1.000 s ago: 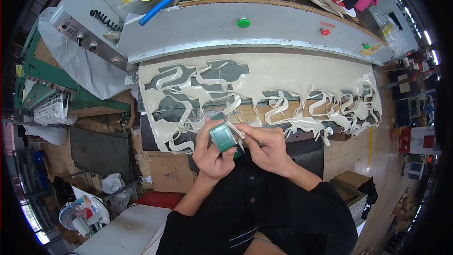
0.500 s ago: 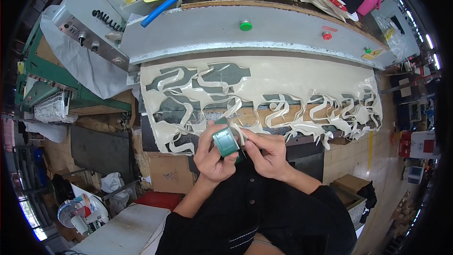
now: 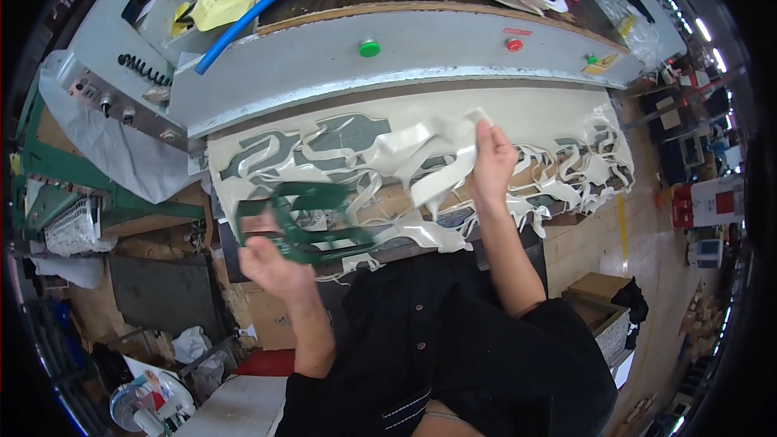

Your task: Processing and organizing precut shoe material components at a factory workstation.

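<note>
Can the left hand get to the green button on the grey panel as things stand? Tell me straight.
Probably not freely. The left hand is closed around a green die frame and sits low, near the body. The green button lies beyond the cream cut sheet, unobstructed, but the hand is occupied.

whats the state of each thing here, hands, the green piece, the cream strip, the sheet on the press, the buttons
left hand: closed around the green frame-shaped cutting piece, blurred
green frame-shaped cutting piece: held up off the bench, blurred
right hand: raised, pinching the cream cut-out strip
cream cut-out strip: lifted, hanging loose from the fingers
cream perforated sheet: spread flat on the press bed, full of cut-out holes
round green button: on the grey panel, untouched
round red button: on the grey panel, untouched
</note>
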Motion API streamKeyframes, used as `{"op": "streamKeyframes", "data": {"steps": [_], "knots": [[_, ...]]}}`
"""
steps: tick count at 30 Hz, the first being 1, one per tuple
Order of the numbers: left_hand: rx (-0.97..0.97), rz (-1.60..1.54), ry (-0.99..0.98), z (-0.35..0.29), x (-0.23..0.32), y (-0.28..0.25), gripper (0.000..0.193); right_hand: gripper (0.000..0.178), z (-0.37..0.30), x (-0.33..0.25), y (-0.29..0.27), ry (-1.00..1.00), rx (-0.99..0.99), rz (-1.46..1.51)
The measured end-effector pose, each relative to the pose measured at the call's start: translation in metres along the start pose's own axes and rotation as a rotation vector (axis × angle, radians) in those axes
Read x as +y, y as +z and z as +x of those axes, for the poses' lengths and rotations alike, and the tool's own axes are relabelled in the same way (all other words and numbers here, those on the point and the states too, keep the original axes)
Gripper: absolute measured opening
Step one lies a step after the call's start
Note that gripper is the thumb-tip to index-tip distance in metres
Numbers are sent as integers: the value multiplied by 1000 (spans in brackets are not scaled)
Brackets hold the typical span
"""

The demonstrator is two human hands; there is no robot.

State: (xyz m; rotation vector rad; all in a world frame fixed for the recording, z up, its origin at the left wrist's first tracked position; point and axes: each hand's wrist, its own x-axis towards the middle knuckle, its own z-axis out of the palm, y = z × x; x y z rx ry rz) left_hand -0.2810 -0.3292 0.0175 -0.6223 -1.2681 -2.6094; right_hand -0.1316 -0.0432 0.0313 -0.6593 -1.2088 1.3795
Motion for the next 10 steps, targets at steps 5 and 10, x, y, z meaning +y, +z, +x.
{"op": "streamKeyframes", "data": {"steps": [5,10], "knots": [[-388,866,168,41,-1,-1,15,24,42,-26,-12,-98,-49,-64],[-590,1206,135,37,-110,-22,22,27,62,-64,17,-179,-155,23]]}}
